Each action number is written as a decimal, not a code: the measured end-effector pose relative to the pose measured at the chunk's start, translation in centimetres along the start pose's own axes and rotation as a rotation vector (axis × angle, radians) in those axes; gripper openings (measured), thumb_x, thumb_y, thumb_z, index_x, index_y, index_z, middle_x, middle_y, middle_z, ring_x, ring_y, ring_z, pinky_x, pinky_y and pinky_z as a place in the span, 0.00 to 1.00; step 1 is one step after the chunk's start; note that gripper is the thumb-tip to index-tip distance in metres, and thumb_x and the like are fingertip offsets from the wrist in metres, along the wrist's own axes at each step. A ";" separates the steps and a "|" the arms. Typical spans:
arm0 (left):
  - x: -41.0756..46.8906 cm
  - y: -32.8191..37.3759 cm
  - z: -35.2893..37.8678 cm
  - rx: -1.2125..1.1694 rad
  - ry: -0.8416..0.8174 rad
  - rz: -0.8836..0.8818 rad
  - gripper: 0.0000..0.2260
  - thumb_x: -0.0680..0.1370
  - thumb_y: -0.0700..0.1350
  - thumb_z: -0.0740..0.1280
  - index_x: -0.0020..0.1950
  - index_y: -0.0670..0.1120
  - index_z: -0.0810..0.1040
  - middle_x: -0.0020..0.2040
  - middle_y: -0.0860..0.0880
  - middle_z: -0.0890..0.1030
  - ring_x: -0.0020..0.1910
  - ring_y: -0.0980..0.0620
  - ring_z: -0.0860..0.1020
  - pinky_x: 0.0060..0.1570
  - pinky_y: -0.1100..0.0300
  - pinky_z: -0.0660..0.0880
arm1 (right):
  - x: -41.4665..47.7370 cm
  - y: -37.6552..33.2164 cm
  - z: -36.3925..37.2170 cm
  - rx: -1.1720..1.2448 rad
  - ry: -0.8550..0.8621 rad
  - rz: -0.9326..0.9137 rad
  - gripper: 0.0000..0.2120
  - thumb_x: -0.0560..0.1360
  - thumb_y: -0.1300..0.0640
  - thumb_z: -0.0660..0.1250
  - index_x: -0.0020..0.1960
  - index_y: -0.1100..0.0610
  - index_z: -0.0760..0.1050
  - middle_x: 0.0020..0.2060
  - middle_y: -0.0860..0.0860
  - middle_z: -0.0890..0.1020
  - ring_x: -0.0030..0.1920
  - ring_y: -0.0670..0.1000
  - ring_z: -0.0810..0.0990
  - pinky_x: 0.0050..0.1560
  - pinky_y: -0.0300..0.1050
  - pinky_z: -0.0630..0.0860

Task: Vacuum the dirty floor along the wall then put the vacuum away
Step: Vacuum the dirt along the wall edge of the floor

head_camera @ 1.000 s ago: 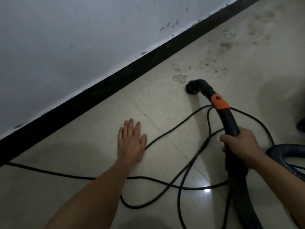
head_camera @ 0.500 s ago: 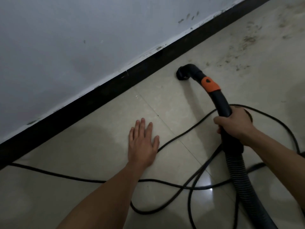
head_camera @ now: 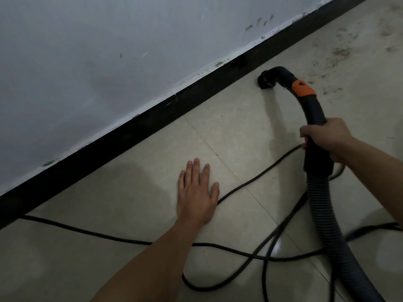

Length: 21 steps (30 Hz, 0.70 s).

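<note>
The vacuum nozzle point(head_camera: 267, 80) sits mouth-down on the floor point(head_camera: 239, 118), just beside the black baseboard point(head_camera: 130, 136). The right hand point(head_camera: 325, 138) grips its curved handle point(head_camera: 314, 110), fingers curled round it above the ribbed hose point(head_camera: 322, 210). The left hand point(head_camera: 196, 195) lies flat on the tiles, fingers straight and slightly spread, beside the loose power cord point(head_camera: 250, 184). Tiles near the hands look clean, but brownish dirt point(head_camera: 340, 53) lies beyond the nozzle. The vacuuming seems partway done, with that patch and the putting away left.
</note>
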<state>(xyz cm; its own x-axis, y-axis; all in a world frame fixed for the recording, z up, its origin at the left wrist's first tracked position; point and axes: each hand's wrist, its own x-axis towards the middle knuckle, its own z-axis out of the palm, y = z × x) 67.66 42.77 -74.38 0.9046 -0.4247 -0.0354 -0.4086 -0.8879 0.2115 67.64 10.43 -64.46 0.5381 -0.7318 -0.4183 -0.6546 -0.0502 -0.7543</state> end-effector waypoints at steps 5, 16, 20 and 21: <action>0.0 0.0 0.1 -0.009 0.002 -0.001 0.29 0.80 0.59 0.45 0.78 0.49 0.58 0.80 0.45 0.52 0.79 0.48 0.47 0.76 0.51 0.45 | 1.9 -3.3 2.0 0.031 -0.052 0.022 0.07 0.67 0.67 0.71 0.43 0.65 0.74 0.30 0.57 0.77 0.17 0.49 0.76 0.20 0.40 0.74; -0.3 0.1 -0.2 0.001 -0.014 0.019 0.27 0.82 0.58 0.49 0.79 0.50 0.54 0.80 0.46 0.49 0.79 0.49 0.45 0.76 0.53 0.42 | -7.3 1.7 1.4 -0.265 -0.262 -0.171 0.07 0.68 0.62 0.71 0.43 0.61 0.75 0.24 0.54 0.81 0.23 0.51 0.81 0.24 0.40 0.74; -0.1 0.2 -0.2 0.003 -0.024 0.023 0.27 0.82 0.57 0.50 0.79 0.49 0.55 0.80 0.46 0.49 0.79 0.49 0.45 0.76 0.52 0.43 | -7.4 3.8 -3.0 -0.219 -0.075 -0.115 0.06 0.67 0.62 0.72 0.42 0.61 0.76 0.27 0.56 0.81 0.23 0.52 0.81 0.27 0.43 0.76; -0.2 0.3 -0.3 -0.001 -0.023 0.022 0.26 0.82 0.57 0.49 0.79 0.49 0.55 0.80 0.45 0.50 0.79 0.48 0.46 0.76 0.52 0.43 | -7.9 4.8 -3.9 -0.218 -0.044 -0.102 0.06 0.67 0.62 0.72 0.42 0.61 0.76 0.27 0.56 0.81 0.23 0.52 0.81 0.27 0.42 0.76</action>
<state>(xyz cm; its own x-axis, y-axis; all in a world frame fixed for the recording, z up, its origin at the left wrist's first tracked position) 67.41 42.67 -74.04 0.8925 -0.4478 -0.0536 -0.4277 -0.8782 0.2139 58.18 13.29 -62.86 0.6267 -0.6851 -0.3712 -0.6925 -0.2714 -0.6684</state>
